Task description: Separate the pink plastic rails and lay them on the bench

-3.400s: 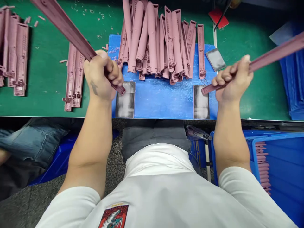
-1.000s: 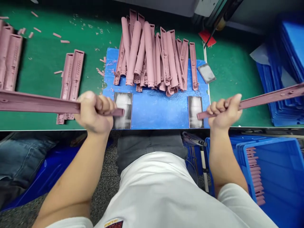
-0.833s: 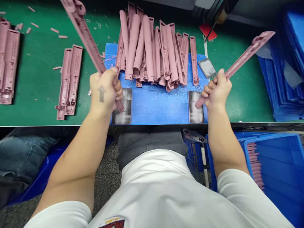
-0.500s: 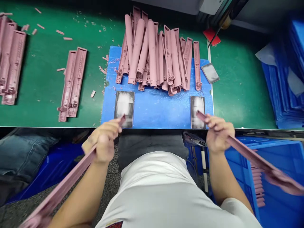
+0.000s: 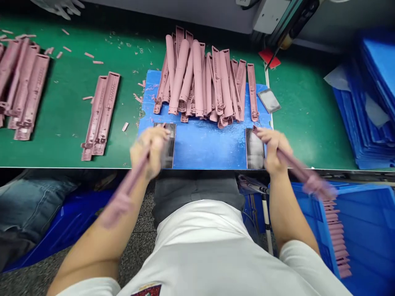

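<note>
My left hand (image 5: 149,150) is closed around a long pink plastic housing (image 5: 125,197), which slants down over my forearm, its lower end blurred. A second pink plastic housing (image 5: 304,170) is gripped in my right hand (image 5: 274,148) and slants down to the right, also blurred. Each upper tip is over a dark, scuffed abrasive-looking pad; the left pad (image 5: 170,152) is partly covered by my hand, the right pad (image 5: 255,152) shows more. Whether the tips touch the pads I cannot tell. Both pads lie on a blue sheet (image 5: 210,144) at the table's front edge.
A heap of pink housings (image 5: 197,78) covers the sheet's back. More housings (image 5: 100,115) and scraps lie on the green table (image 5: 68,98) at left. A grey rectangular pad (image 5: 269,100) is right of the heap. Blue sheets (image 5: 364,102) are stacked right, above a blue crate (image 5: 367,230).
Both hands have moved up and forward over the pads, carrying the pink housings. The housings' lower ends have swung inward and up. The camera view has shifted slightly.
</note>
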Available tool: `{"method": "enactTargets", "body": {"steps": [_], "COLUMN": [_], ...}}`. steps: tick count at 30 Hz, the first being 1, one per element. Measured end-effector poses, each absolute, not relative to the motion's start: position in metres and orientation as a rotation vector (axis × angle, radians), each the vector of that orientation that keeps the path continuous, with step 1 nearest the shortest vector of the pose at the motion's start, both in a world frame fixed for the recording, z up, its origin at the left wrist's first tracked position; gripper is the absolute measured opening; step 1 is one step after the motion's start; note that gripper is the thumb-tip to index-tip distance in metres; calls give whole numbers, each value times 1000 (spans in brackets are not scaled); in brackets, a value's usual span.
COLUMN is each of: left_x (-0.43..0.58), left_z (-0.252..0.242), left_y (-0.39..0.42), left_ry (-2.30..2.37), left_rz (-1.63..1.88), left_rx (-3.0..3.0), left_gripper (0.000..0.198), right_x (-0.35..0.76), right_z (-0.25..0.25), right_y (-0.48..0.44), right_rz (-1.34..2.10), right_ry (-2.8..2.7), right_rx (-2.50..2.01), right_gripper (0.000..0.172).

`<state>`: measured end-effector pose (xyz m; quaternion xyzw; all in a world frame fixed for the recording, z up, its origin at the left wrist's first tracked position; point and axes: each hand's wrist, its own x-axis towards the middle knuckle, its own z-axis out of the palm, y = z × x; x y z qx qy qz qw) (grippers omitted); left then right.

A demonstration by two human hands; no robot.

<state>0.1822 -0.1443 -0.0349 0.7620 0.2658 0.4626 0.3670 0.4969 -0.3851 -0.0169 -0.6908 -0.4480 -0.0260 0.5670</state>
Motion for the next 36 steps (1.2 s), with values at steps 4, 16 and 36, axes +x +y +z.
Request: {"method": "enactTargets", "body": {"steps": [4,16,36], "left_x": [123,249,236], "left_z": [-26,-16,-17], "left_y": [-219,-84,-100], "left_ry": [459,757,810], "left_rz": [1229,1311,1255], "left_rx": [2028,1621,1591], "left_gripper": [39,70,76], "right_x": [442,542,529], "right_z": [-16,-3,2], "right_y": [-467,-311,-324], "right_rz": [-104,-95,4], "right_ry": [-1054,-682,-639], "right_rx": [-1497,-1598,-1651], "right_gripper": [43,67,75]}}
